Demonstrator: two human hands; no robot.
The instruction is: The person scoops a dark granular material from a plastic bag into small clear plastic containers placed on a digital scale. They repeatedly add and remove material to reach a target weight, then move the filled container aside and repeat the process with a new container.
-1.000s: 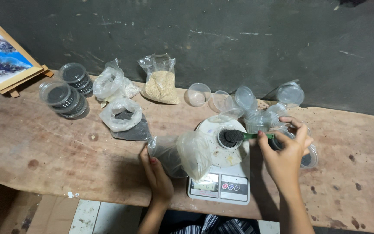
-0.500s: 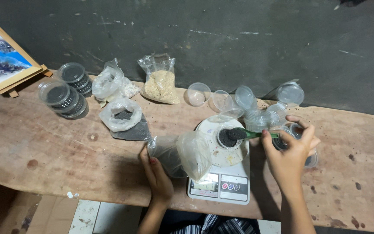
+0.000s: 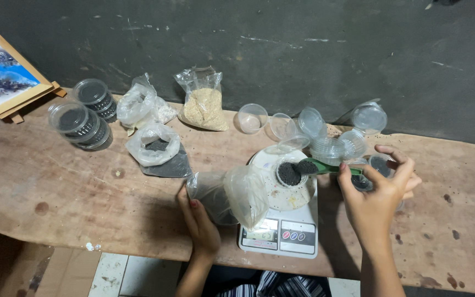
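your right hand [image 3: 377,195] pinches the handle of a green spoon [image 3: 325,168], its bowl heaped with dark grains right over the small cup [image 3: 289,174] on the scale [image 3: 281,234]. your left hand [image 3: 199,220] grips the side of the open plastic bag [image 3: 229,195] just beside the scale on the wooden table [image 3: 56,187]. empty clear cups [image 3: 325,148] sit behind.
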